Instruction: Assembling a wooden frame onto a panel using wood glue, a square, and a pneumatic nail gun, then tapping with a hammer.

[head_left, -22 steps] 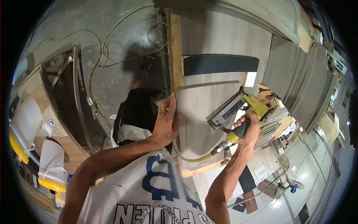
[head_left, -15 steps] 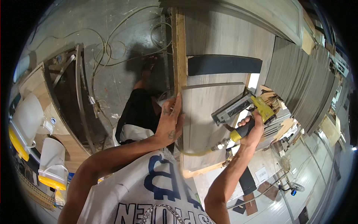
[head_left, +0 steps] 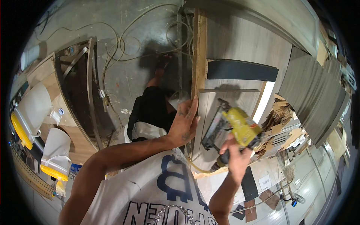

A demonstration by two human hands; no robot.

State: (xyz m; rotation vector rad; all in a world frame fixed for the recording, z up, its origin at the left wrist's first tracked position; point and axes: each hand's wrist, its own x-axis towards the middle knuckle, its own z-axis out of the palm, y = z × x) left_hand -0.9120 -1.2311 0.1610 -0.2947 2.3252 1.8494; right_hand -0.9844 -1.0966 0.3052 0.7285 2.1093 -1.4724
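My right hand (head_left: 237, 155) grips the handle of a yellow-and-black air nailer (head_left: 240, 125). The nailer is tilted over a grey wood-grain panel (head_left: 231, 98), and its nose end cannot be made out. A yellowish air hose (head_left: 197, 167) runs from its handle end toward my body. My left hand (head_left: 184, 122) rests against the panel's left edge with fingers stretched along it. A thin grey strip (head_left: 228, 90) lies across the panel just beyond the nailer. Farther up lies a wide black strip (head_left: 242, 70).
Stacked grey boards (head_left: 313, 90) stand at the right, beside a pile of wood offcuts (head_left: 281, 125). White buckets with yellow lids (head_left: 56, 150) sit at the left near a dark open wooden box (head_left: 75, 82). Looped hoses (head_left: 120, 45) cover part of the floor.
My right hand has swung the nailer nearer to me and left over the panel, turning it. My left hand stays at the panel's edge. The whole view has shifted slightly.
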